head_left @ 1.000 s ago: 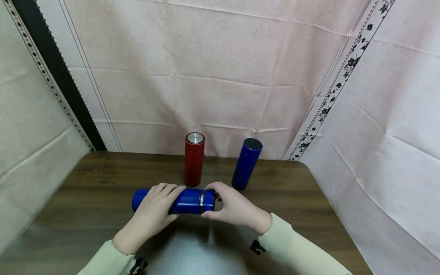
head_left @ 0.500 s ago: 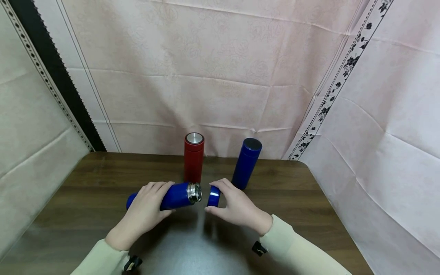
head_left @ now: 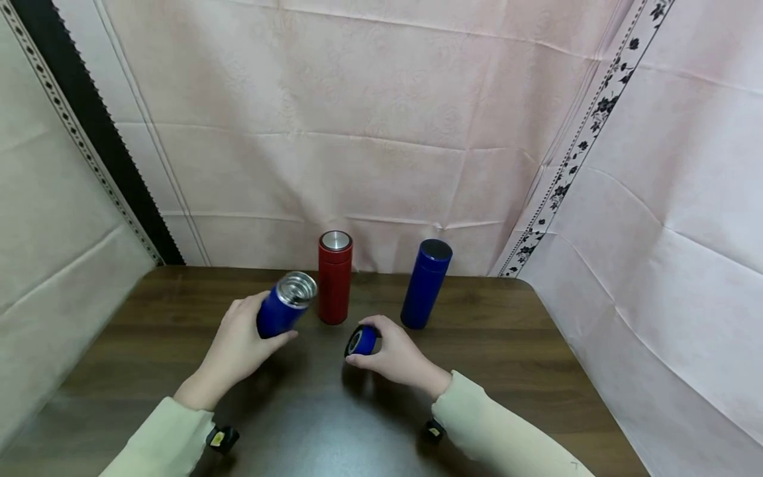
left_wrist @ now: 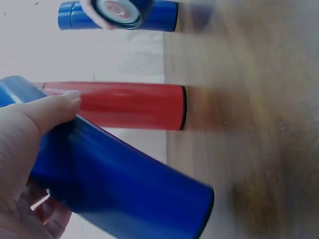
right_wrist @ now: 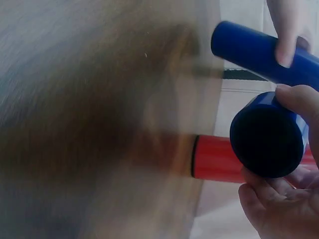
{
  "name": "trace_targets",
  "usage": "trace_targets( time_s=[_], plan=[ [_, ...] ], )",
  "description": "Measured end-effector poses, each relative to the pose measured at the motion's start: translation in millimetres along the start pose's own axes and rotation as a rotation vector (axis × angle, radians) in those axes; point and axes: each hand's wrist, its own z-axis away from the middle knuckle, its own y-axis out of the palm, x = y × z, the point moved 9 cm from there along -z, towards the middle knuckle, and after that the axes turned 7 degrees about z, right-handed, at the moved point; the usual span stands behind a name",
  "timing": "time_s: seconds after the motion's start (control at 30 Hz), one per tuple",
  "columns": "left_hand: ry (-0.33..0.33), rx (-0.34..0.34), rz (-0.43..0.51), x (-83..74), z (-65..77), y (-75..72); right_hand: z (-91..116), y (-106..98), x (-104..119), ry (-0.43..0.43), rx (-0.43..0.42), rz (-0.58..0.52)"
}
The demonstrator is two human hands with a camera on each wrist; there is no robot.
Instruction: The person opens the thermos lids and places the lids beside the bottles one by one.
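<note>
The left hand is gripping the opened blue bottle round its body, and the bottle is leaning, its metal mouth rising toward the space between the hands. Tilting it no further would be prudent, since nothing is showing whether it holds liquid. Beyond the hands and between them, the red bottle is standing near that mouth, so leaving it some clearance seems wise. The right hand is pinching the blue lid between thumb and fingers, well apart from the mouth; gripping only its sides is probably the best way of sparing the lining.

The opened blue bottle is showing a glossy, deep blue wall, a dark base edge and a bright neck. The lid is turning a pale, ringed inside toward the left hand and a dark top toward the right wrist.
</note>
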Motion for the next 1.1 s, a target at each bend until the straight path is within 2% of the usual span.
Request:
trace_targets(
  time_s=[0.17, 0.43, 0.53, 0.7, 0.9, 1.0, 1.1],
  plan=[
    [-0.121, -0.004, 0.07, 19.7, -13.8, -6.9, -13.2, 22.3, -3.9, 0.038, 0.027, -0.086],
    [-0.236, -0.032, 0.109, 47.8, -33.5, -15.8, -32.5, 57.1, 0.3, 0.094, 0.074, -0.086],
    [-0.269, -0.053, 0.129, 56.1, -37.4, -18.0, -38.0, 68.6, 7.0, 0.085, 0.101, -0.085],
    [-0.299, -0.07, 0.132, 65.3, -42.0, -19.3, -50.2, 82.2, 15.0, 0.057, 0.115, -0.079],
    [-0.306, -0.064, 0.123, 73.9, -46.6, -17.0, -60.2, 95.4, 15.8, 0.065, 0.147, -0.073],
    [-0.3, -0.063, 0.109, 78.1, -47.8, -17.1, -63.6, 98.4, 19.8, 0.036, 0.155, -0.032],
    [-0.297, -0.061, 0.101, 82.8, -47.9, -18.6, -66.0, 99.6, 27.2, -0.029, 0.161, 0.063]
  ],
)
